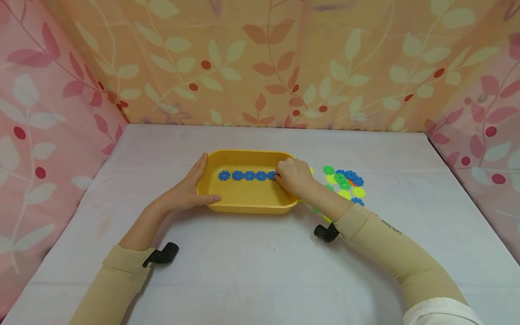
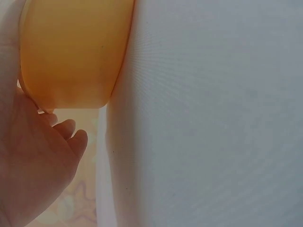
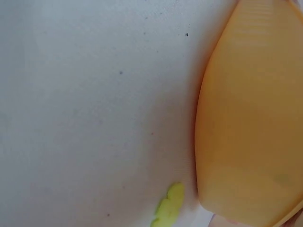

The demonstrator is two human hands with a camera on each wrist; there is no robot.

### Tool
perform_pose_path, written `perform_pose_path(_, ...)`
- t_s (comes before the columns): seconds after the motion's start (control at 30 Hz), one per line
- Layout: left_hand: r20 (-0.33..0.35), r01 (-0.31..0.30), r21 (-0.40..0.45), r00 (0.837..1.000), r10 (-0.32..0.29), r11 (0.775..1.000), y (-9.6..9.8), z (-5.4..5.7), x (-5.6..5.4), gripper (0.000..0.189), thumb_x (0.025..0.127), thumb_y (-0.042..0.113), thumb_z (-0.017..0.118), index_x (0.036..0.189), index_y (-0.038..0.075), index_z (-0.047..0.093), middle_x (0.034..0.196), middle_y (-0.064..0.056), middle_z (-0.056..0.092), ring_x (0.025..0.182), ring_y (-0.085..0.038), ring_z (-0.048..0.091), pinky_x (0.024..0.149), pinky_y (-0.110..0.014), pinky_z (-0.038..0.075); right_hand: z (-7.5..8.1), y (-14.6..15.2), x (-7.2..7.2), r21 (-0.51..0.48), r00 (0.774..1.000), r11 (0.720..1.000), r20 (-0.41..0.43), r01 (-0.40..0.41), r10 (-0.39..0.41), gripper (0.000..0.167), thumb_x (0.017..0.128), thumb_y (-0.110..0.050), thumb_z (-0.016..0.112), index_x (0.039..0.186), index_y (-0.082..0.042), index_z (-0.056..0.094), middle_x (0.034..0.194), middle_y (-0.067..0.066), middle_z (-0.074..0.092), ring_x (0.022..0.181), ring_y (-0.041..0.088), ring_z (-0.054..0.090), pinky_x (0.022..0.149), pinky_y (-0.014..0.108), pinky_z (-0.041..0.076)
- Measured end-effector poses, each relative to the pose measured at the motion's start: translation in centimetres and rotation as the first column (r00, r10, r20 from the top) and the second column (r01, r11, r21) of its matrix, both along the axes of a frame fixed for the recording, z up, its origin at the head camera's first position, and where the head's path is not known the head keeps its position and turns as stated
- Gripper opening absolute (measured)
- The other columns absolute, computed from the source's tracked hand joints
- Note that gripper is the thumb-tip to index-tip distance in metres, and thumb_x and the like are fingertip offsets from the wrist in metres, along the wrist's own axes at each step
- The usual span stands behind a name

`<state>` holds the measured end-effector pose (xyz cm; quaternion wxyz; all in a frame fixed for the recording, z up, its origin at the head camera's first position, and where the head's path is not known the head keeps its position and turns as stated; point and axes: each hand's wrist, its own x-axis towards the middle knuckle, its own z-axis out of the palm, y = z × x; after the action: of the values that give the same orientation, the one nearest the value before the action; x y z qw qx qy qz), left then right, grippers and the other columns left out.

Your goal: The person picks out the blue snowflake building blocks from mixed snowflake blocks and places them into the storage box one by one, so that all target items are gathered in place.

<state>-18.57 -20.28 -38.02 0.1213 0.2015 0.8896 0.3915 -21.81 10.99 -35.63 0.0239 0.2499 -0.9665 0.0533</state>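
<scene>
A yellow plastic basin [image 1: 243, 196] sits on the table. Inside it, several blue snowflake discs [image 1: 249, 176] lie in a straight row from left to right. My left hand [image 1: 183, 189] holds the basin's left end, the thumb over the front rim and the fingers along the outer side. My right hand [image 1: 295, 177] reaches over the right rim with curled fingers and pinches the blue snowflake disc [image 1: 271, 175] at the row's right end, partly covering it. The left wrist view shows the basin's outer wall [image 2: 75, 52] beside the left hand [image 2: 42, 161].
Right of the basin is a loose pile of snowflake discs in green [image 1: 328, 170], yellow [image 1: 359, 192], blue [image 1: 358, 201] and orange, partly behind the right forearm. One yellow-green disc [image 3: 169, 206] lies close to the basin's outer wall. Patterned curtains enclose the white-covered table [image 1: 260, 266].
</scene>
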Motion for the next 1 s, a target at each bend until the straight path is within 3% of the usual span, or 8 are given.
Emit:
perform_pose_path(0.27,0.0,-0.001,-0.007,1.0,0.001,1.0,0.0,0.0,0.0,0.121,0.081,0.042,0.078,0.155,0.016,-0.015,0.162,0.0,-0.016,0.148,-0.02,-0.012,0.117,-0.052,0.003,0.0,-0.1,0.0,0.009,1.0,1.0,0.002,-0.004,0.004,0.022,0.092,-0.015,0.068,0.07,-0.009,0.071,0.061,0.0,0.054,0.053,0.017,0.05,0.049,0.027,0.042)
perform_pose_path(0.57,-0.005,0.005,-0.004,1.0,-0.005,1.0,0.0,0.0,0.0,0.121,0.081,0.041,0.078,0.155,0.017,-0.015,0.162,-0.002,-0.016,0.148,-0.02,-0.012,0.116,-0.052,0.003,0.0,-0.1,0.0,0.015,1.0,1.0,0.008,-0.01,0.01,0.026,0.093,-0.011,0.064,0.067,-0.008,0.066,0.056,0.001,0.05,0.051,0.017,0.048,0.047,0.025,0.04)
perform_pose_path(0.67,-0.005,0.003,-0.007,1.0,-0.004,1.0,0.0,0.0,0.0,0.121,0.081,0.041,0.078,0.155,0.018,-0.015,0.162,-0.001,-0.016,0.148,-0.02,-0.012,0.117,-0.052,0.003,0.1,0.1,0.0,-0.044,1.0,0.999,0.026,-0.005,0.006,0.02,0.092,-0.012,0.067,0.073,-0.008,0.072,0.061,0.001,0.057,0.056,0.017,0.051,0.053,0.027,0.044)
perform_pose_path(0.8,-0.001,0.0,-0.008,1.0,0.0,1.0,0.0,0.0,0.0,0.121,0.081,0.042,0.078,0.155,0.018,-0.015,0.162,0.0,-0.016,0.148,-0.02,-0.012,0.116,-0.052,0.004,0.4,0.7,0.0,-0.164,0.998,0.986,0.063,-0.015,0.026,0.011,0.089,-0.016,0.072,0.086,-0.007,0.077,0.075,0.002,0.068,0.07,0.019,0.057,0.07,0.032,0.05)
perform_pose_path(0.87,0.005,-0.001,-0.005,1.0,0.001,1.0,0.0,0.0,0.0,0.121,0.081,0.041,0.078,0.155,0.017,-0.015,0.162,0.0,-0.016,0.148,-0.021,-0.012,0.116,-0.052,0.003,0.4,1.0,0.0,-0.229,0.995,0.973,0.093,-0.018,0.04,0.013,0.089,-0.018,0.073,0.091,-0.007,0.078,0.08,0.002,0.07,0.075,0.019,0.058,0.075,0.033,0.05)
perform_pose_path(1.0,0.014,-0.002,0.0,1.0,0.002,1.0,0.0,0.0,0.0,0.122,0.081,0.041,0.078,0.155,0.017,-0.015,0.162,0.0,-0.016,0.148,-0.021,-0.012,0.116,-0.052,0.003,0.5,1.7,-0.1,-0.373,0.982,0.928,0.182,0.019,0.053,0.016,0.089,-0.02,0.073,0.098,-0.007,0.077,0.081,0.0,0.07,0.077,0.017,0.06,0.072,0.03,0.051)
